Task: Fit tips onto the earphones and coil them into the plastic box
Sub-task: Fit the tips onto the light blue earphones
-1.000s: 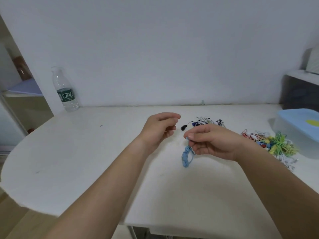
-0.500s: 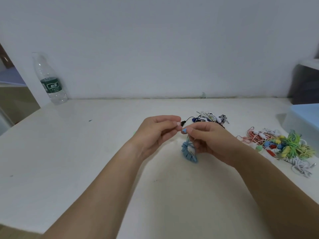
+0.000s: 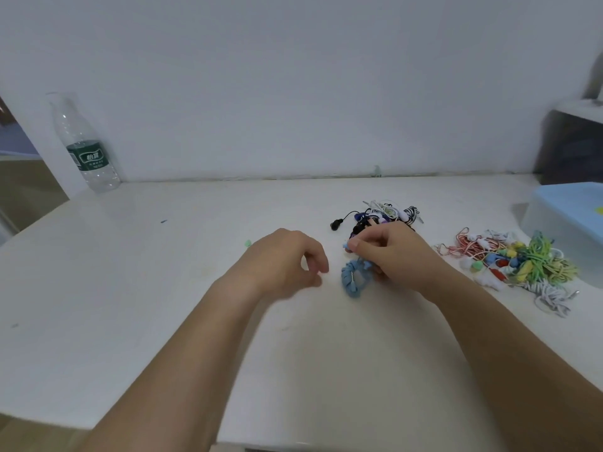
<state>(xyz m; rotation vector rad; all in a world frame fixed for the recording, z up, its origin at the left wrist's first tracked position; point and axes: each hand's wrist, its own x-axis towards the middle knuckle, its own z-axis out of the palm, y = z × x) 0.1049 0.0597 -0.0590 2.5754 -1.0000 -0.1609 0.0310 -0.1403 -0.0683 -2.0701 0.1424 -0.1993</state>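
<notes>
Blue earphones (image 3: 353, 280): coiled in a small bundle that hangs from the right hand just above the white table (image 3: 146, 288). The bundling probably keeps the cable from tangling during fitting.
Right hand (image 3: 394, 252): thumb and forefinger pinch one blue earbud (image 3: 346, 246), which points toward 9 o'clock, apparently offered to the other hand. The other fingers curl by the coil.
Left hand (image 3: 287, 262): at 9 o'clock of the earbud and apart from it. Its fingers are loosely curled with thumb and forefinger nearly meeting; I cannot tell whether they hold a tip.
Green tip (image 3: 248, 243): loose on the table, at 10 o'clock of the left hand.
Plastic box (image 3: 554, 223): blue lid on, at 2 o'clock.
Spare earphones: dark pile (image 3: 381, 215) at 12 o'clock of the right hand, coloured pile (image 3: 522, 262) at 3 o'clock.
</notes>
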